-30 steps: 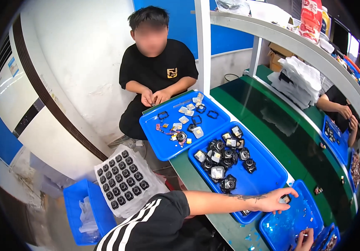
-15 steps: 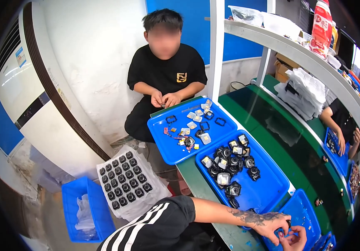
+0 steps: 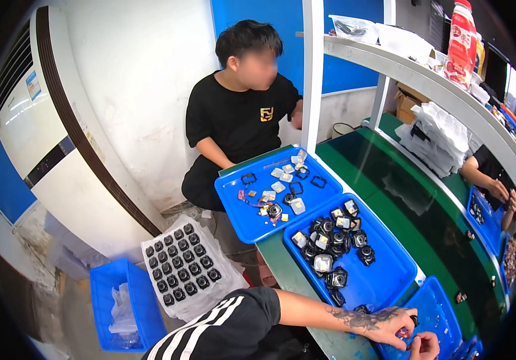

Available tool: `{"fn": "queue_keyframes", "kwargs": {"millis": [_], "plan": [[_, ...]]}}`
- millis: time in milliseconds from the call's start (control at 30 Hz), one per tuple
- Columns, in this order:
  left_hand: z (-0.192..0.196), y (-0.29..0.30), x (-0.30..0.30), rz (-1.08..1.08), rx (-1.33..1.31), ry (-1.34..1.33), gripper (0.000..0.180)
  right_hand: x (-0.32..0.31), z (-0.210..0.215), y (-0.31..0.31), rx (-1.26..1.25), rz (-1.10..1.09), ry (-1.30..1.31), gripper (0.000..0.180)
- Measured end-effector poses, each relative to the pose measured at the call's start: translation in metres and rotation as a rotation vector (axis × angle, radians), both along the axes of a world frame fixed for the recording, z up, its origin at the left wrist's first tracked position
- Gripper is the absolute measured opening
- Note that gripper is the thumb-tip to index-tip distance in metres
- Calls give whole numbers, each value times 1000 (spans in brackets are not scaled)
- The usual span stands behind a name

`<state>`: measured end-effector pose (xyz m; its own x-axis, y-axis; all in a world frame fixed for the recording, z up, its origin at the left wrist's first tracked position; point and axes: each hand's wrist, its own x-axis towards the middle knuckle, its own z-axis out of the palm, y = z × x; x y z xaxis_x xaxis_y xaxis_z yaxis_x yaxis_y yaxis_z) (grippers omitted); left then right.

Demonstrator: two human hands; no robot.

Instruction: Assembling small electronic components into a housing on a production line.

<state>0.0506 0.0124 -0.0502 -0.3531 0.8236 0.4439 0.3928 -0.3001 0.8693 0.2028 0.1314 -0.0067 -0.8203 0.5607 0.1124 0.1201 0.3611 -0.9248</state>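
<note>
At the lower right my left hand (image 3: 390, 326) is closed, its thumb and fingers pinching a small red part (image 3: 403, 333) whose exact kind is too small to tell. A small black piece (image 3: 414, 320) shows by its knuckles. Just below, my right hand (image 3: 425, 347) has bent fingers close to the same red part; what lies in them, if anything, is hidden. Both hands are over a blue tray (image 3: 432, 294) with small scraps in it. Beside it, a larger blue tray (image 3: 384, 282) holds several black camera-like units (image 3: 337, 277), some with clear square covers.
Another blue tray (image 3: 240, 225) holds loose parts and black frames. A co-worker (image 3: 240, 108) sits behind it. Rows of black units stand on a white sheet (image 3: 219, 282), near a blue bin (image 3: 105, 300). A green belt (image 3: 378, 180) runs under a metal shelf (image 3: 390, 54); another person's hands (image 3: 504, 195) work beyond.
The co-worker has turned their head to the right and moved one arm toward the shelf post. My hands stay over the tray, my right hand slightly lower. The far person's hands have come up.
</note>
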Motion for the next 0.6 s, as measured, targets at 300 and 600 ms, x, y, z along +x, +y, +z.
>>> {"fn": "queue_keyframes", "kwargs": {"millis": [300, 600], "plan": [[-7, 3, 3, -132, 109, -24, 19, 1, 15, -7, 93, 41, -20, 7], [-10, 3, 4, -96, 59, -108, 16, 4, -1, -5, -124, -37, 79, 4]]}}
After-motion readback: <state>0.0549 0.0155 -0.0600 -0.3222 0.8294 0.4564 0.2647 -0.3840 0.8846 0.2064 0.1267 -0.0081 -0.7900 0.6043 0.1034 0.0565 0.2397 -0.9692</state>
